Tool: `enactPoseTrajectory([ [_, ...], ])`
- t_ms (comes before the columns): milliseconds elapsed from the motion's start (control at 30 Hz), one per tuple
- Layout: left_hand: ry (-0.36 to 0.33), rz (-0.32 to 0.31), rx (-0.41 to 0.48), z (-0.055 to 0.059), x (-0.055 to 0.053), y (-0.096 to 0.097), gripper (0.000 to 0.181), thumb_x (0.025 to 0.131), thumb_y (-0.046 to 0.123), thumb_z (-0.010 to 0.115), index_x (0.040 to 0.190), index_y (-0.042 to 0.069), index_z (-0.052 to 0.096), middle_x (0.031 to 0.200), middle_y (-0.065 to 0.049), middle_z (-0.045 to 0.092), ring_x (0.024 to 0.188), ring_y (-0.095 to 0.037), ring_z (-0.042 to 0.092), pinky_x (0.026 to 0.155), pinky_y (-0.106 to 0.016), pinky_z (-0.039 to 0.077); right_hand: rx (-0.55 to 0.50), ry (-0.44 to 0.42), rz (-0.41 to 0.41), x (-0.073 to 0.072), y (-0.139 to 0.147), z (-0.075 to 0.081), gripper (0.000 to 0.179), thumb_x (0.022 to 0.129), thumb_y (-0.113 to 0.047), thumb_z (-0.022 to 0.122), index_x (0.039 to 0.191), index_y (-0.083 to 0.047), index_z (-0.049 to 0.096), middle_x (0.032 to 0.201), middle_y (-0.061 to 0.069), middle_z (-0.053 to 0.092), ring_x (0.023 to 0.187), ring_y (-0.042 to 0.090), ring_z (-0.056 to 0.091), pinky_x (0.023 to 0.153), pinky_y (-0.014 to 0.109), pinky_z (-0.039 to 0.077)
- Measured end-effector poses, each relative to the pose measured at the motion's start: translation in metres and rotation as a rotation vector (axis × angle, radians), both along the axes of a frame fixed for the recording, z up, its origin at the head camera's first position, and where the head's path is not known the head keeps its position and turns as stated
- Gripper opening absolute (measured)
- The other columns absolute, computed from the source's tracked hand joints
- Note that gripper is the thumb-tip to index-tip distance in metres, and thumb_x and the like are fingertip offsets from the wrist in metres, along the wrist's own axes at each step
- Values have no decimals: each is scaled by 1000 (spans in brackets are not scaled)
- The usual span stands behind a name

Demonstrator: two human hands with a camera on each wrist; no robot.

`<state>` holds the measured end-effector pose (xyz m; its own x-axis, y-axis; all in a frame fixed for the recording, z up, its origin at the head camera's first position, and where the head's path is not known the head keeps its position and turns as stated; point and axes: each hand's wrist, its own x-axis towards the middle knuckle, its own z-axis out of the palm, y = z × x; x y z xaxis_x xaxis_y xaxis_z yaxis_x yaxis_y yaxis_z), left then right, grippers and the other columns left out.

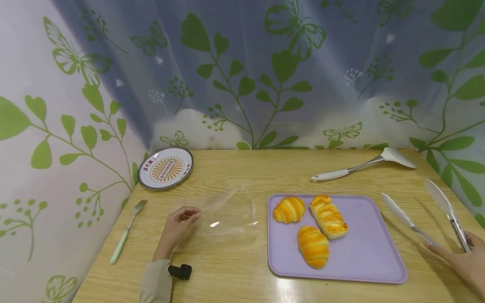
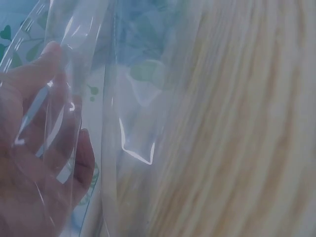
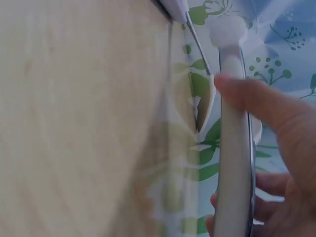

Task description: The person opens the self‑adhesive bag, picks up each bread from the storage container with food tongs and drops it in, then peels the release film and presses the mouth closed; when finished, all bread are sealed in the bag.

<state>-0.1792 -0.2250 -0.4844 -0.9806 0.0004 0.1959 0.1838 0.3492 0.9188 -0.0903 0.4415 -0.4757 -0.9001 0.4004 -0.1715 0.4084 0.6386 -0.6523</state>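
My left hand (image 1: 181, 225) pinches a clear plastic bag (image 1: 231, 216) by its left edge. The bag spreads rightward over the table, see-through and wrinkled; in the left wrist view, its folds (image 2: 136, 123) hang in front of the fingers. My right hand (image 1: 467, 261) grips a pair of tongs (image 1: 403, 216) with white tips and metal arms. The tongs' two arms stand wide apart, with nothing between them, just right of the lilac tray (image 1: 363, 261). Two croissants (image 1: 289, 210) (image 1: 313, 247) and a longer bread roll (image 1: 329, 216) lie on the tray's left half.
A round patterned plate (image 1: 166, 168) stands at the back left of the table. A fork (image 1: 126, 235) with a pale green handle lies near the left edge. Behind the tray is a white-handled turner (image 1: 363, 166). A leaf-patterned curtain (image 1: 242, 84) closes off the back.
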Motion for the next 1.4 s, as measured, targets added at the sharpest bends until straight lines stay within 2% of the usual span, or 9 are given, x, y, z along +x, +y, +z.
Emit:
enactPoseTrajectory([
  [133, 0, -1, 0, 0, -1, -1, 16, 89, 7, 70, 100, -4, 71, 88, 21, 66, 83, 5, 59, 78, -15, 49, 100, -18, 148, -7, -7, 9, 109, 87, -48, 69, 147, 16, 3, 140, 53, 14, 122, 71, 22, 96, 78, 26],
  [267, -4, -4, 5, 0, -1, -1, 16, 89, 7, 70, 101, -4, 70, 88, 22, 65, 83, 5, 58, 78, -15, 49, 160, -51, 289, -17, -15, 16, 107, 86, -47, 72, 147, 16, 10, 137, 52, 20, 114, 67, 30, 86, 75, 33],
  [500, -4, 8, -7, -3, -2, 0, 14, 88, 3, 70, 100, -3, 71, 88, 21, 65, 82, 6, 58, 77, -16, 49, 259, 24, 569, -35, -24, 26, 95, 72, -30, 87, 138, 15, 36, 131, 49, 37, 108, 65, 43, 78, 70, 43],
  [700, 26, -15, 1, -4, -1, 0, 13, 88, 3, 70, 99, -3, 71, 88, 21, 65, 82, 6, 59, 76, -15, 48, 342, 91, 721, -57, -34, 38, 92, 61, -29, 92, 132, 10, 47, 124, 39, 54, 106, 57, 51, 79, 66, 43],
  [867, 56, -31, 2, -3, -1, 1, 12, 88, 1, 69, 99, -3, 71, 89, 22, 65, 82, 6, 59, 75, -16, 49, 366, 104, 778, -73, -44, 46, 91, 59, -31, 92, 130, 8, 51, 123, 35, 57, 107, 52, 52, 83, 62, 42],
  [1000, 51, -35, 1, -3, 0, 2, 12, 88, 2, 69, 99, -3, 71, 89, 21, 66, 81, 5, 59, 75, -16, 49, 328, 93, 789, -76, -50, 48, 89, 60, -30, 92, 129, 9, 52, 122, 35, 57, 104, 48, 58, 82, 58, 49],
  [1100, 45, -36, 2, -3, -1, 2, 12, 88, 2, 69, 99, -3, 71, 89, 20, 67, 81, 5, 59, 76, -16, 49, 314, 64, 748, -71, -50, 48, 88, 61, -31, 91, 129, 9, 53, 115, 31, 60, 94, 36, 61, 73, 45, 52],
  [1233, 30, -28, 0, -3, -1, 2, 12, 87, 3, 70, 98, -3, 71, 88, 20, 66, 81, 5, 59, 76, -16, 49, 339, 22, 653, -55, -47, 45, 88, 64, -36, 90, 128, 11, 51, 95, 14, 61, 79, 17, 52, 61, 27, 42],
  [1400, 27, -18, -7, -2, 1, 2, 12, 87, 3, 70, 98, -1, 72, 88, 15, 69, 80, 5, 59, 76, -16, 50, 344, -17, 580, -35, -45, 40, 89, 70, -41, 86, 129, 14, 49, 85, 5, 55, 70, 10, 45, 55, 22, 34],
])
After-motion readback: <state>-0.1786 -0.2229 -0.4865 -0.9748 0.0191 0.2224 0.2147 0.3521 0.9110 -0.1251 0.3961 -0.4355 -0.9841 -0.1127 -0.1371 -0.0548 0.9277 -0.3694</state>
